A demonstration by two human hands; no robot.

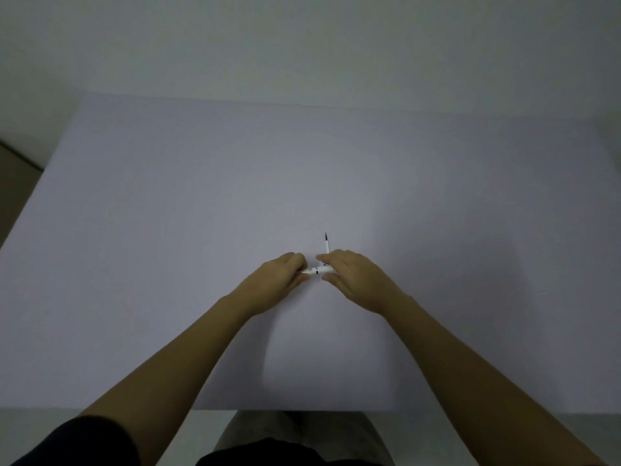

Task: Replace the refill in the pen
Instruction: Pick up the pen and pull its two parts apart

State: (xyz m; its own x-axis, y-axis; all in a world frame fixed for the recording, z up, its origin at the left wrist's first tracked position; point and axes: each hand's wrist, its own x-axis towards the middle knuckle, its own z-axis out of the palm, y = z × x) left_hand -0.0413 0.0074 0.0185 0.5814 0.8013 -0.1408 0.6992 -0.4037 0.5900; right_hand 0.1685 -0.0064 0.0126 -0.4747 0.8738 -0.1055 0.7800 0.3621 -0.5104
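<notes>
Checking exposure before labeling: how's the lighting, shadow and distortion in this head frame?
Head view: dim, underexposed, flat grey-violet cast, no glare. Soft shadows fall on the table under both forearms. Wide-angle bend shows at the table's edges. The pen between the left hand and right hand is small and soft; the thin refill beyond it reads sharper.

Both forearms are bare from the elbow down to the wrist, with no watch, band or ring visible on either; the left hand (275, 280) and the right hand (356, 280) are uncovered, without gloves; a dark, near-black short sleeve (84, 442) shows at the left upper arm along the bottom edge; dark fabric of the same tone lies at bottom centre, above lighter grey trousers (268, 428).
</notes>
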